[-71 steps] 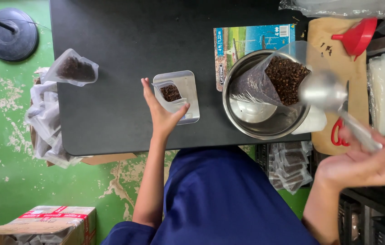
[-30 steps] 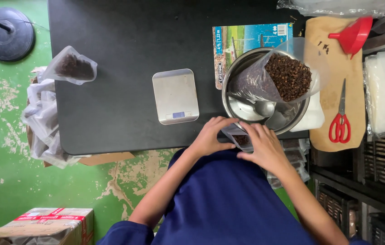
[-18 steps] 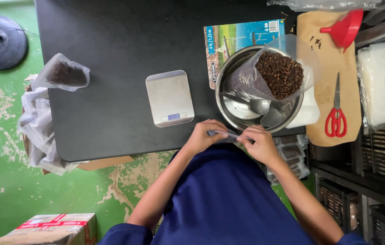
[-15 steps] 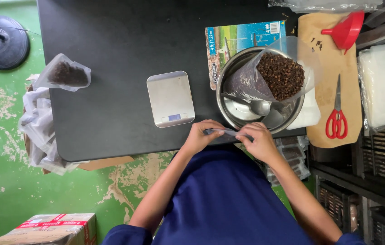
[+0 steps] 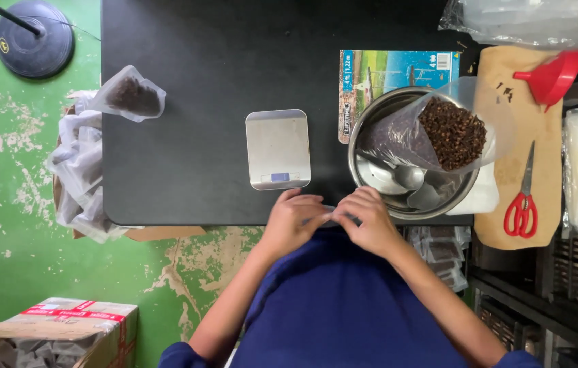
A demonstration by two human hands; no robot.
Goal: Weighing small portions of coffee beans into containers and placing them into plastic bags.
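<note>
My left hand (image 5: 294, 221) and my right hand (image 5: 372, 219) meet at the front edge of the black table (image 5: 200, 61). Both pinch a small clear pouch (image 5: 330, 219) that shows only as a thin strip between the fingers. Just beyond them lies a small silver scale (image 5: 277, 148) with nothing on its plate. To the right stands a steel bowl (image 5: 365, 121) that holds an open clear bag of dark brown cloves (image 5: 454, 133) and a metal spoon (image 5: 392, 175).
A filled clear pouch (image 5: 131, 99) lies at the table's left edge above a heap of plastic bags (image 5: 79, 178). A printed card (image 5: 398, 71) sits behind the bowl. A brown board (image 5: 501, 146) carries a red funnel (image 5: 552, 75) and red-handled scissors (image 5: 523, 199). A cardboard box (image 5: 50, 331) stands on the green floor.
The pouch has left the scale and the spoon now rests in the bowl. Both hands came together at the table's front edge on the pouch, and have hardly moved over the last half second.
</note>
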